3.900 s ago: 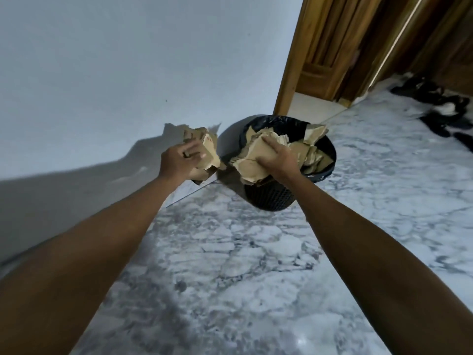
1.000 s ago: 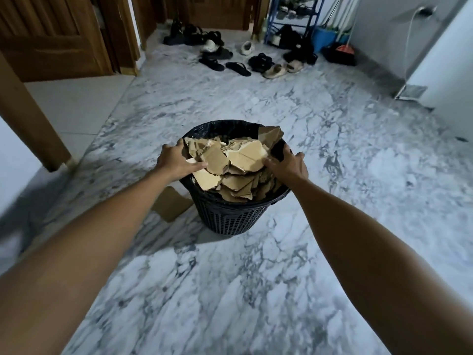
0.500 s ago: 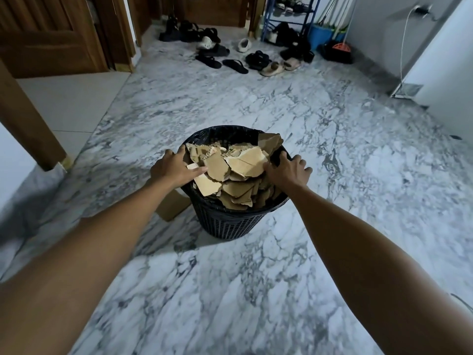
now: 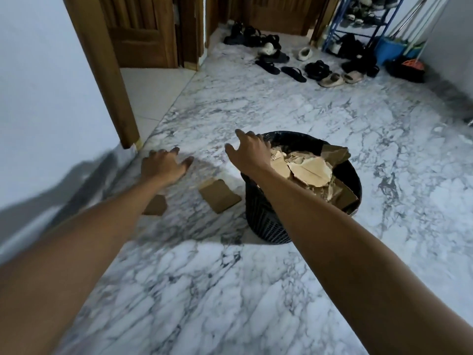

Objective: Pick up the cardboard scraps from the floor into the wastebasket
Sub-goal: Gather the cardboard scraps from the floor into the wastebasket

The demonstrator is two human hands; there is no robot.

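A black mesh wastebasket stands on the marble floor, heaped with torn cardboard scraps. Two scraps lie on the floor to its left: a larger brown piece right beside the basket and a smaller one partly behind my left forearm. My left hand hovers above the floor beyond the scraps, fingers spread, holding nothing. My right hand is over the basket's left rim, fingers apart and empty.
A white wall and a wooden door frame close off the left. Several shoes and sandals lie at the far end by a blue shoe rack and a broom.
Both hands have let go of the basket's contents and swung left, open. The view has shifted left, so the basket sits further right and two floor scraps show.
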